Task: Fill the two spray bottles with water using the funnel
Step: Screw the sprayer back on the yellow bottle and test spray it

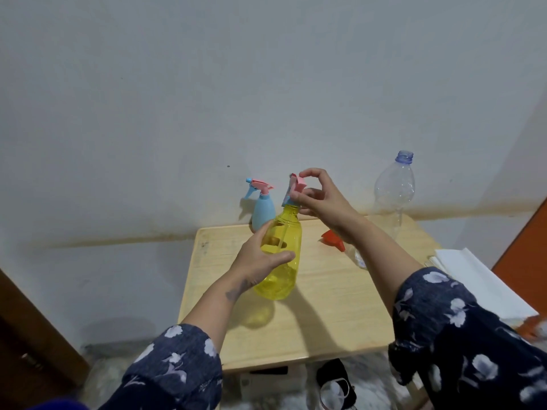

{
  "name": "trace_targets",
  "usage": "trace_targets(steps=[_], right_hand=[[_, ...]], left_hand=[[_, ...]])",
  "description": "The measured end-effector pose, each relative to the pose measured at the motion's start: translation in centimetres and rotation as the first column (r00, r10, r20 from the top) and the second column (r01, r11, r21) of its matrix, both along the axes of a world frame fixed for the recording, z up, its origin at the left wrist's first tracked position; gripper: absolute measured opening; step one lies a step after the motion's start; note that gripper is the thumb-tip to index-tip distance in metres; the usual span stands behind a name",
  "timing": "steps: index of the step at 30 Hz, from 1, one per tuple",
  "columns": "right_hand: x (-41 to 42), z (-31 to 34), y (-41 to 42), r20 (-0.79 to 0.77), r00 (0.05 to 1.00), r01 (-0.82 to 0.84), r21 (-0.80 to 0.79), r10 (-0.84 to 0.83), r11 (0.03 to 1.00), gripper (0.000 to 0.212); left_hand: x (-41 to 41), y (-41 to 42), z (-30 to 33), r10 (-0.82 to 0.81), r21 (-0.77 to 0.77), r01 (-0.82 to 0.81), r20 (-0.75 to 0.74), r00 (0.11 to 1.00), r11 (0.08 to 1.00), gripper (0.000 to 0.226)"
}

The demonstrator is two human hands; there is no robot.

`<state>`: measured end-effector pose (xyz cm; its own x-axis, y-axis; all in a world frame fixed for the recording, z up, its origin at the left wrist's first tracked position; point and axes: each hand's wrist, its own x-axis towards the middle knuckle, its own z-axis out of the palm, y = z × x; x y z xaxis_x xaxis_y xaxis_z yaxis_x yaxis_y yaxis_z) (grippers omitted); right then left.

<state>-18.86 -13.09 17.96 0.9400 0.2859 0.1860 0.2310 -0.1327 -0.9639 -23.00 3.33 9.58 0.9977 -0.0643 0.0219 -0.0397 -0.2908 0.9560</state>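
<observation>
Head view: my left hand (260, 258) is wrapped around the middle of the yellow spray bottle (281, 261), holding it above the desk (325, 315), tilted a little with its top leaning away from me. My right hand (319, 199) is closed on the pink and blue spray head (293, 190) at the bottle's neck, fingertips pinching it from above and from the side. I cannot tell whether the head is screwed on or loose.

The blue spray bottle (263, 210) stands upright at the far edge of the desk, just behind the yellow one, its own trigger head in place. An orange funnel (333, 239) lies on the desk to the right, partly hidden by my right forearm. A clear plastic bottle (395, 187) with no cap stands near the far right corner. White folded paper (473, 279) sits just off the desk's right side.
</observation>
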Motion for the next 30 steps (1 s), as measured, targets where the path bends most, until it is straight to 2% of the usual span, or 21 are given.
trace_targets(steps=[2, 5, 7, 15, 19, 24, 26, 27, 30], right_hand=[[0.3, 0.5, -0.7, -0.049, 0.996, -0.072, -0.02, 0.071, 0.997, 0.043], [0.4, 1.3, -1.3, -0.078, 0.989, -0.133, -0.075, 0.127, 0.988, 0.067], [0.2, 1.8, -1.2, -0.059, 0.985, -0.166, -0.137, 0.159, 0.976, 0.072], [0.2, 2.5, -0.8, -0.056, 0.978, -0.208, -0.161, 0.202, 0.965, 0.069], [0.0, 1.8, -0.8, -0.061, 0.974, -0.225, -0.131, 0.219, 0.965, 0.067], [-0.7, 0.2, 0.4, 0.113, 0.993, -0.025, -0.061, 0.031, 0.998, 0.045], [-0.7, -0.5, 0.9, 0.187, 0.982, 0.037, -0.087, -0.02, 0.996, 0.043], [-0.7, -0.5, 0.9, 0.189, 0.982, 0.039, -0.107, -0.018, 0.993, 0.044], [-0.4, 0.0, 0.4, 0.05, 0.995, -0.079, -0.088, 0.084, 0.993, 0.059]], left_hand=[[-0.1, 0.2, 0.0, -0.002, 0.025, 0.003, -0.019, 1.0, 1.0, 0.102], [-0.3, 0.3, -0.1, -0.023, 0.031, 0.024, -0.038, 0.999, 0.999, 0.103], [-0.5, 0.4, -0.1, -0.044, 0.025, 0.045, -0.043, 0.998, 0.999, 0.102], [-0.5, 0.0, 0.4, -0.03, -0.002, 0.03, -0.008, 1.0, 1.0, 0.105], [-0.4, 0.0, -0.2, -0.018, -0.006, 0.018, -0.002, 1.0, 1.0, 0.092], [-0.3, -0.7, -0.8, 0.005, -0.01, -0.005, 0.007, 1.0, 1.0, 0.079], [-0.2, -1.0, -0.8, 0.026, -0.008, -0.026, 0.012, 1.0, 1.0, 0.072], [-0.2, -1.0, -0.8, 0.041, -0.007, -0.041, 0.021, 0.999, 0.999, 0.07], [-0.1, -1.0, -1.2, 0.085, 0.007, -0.085, 0.024, 0.996, 0.996, 0.068]])
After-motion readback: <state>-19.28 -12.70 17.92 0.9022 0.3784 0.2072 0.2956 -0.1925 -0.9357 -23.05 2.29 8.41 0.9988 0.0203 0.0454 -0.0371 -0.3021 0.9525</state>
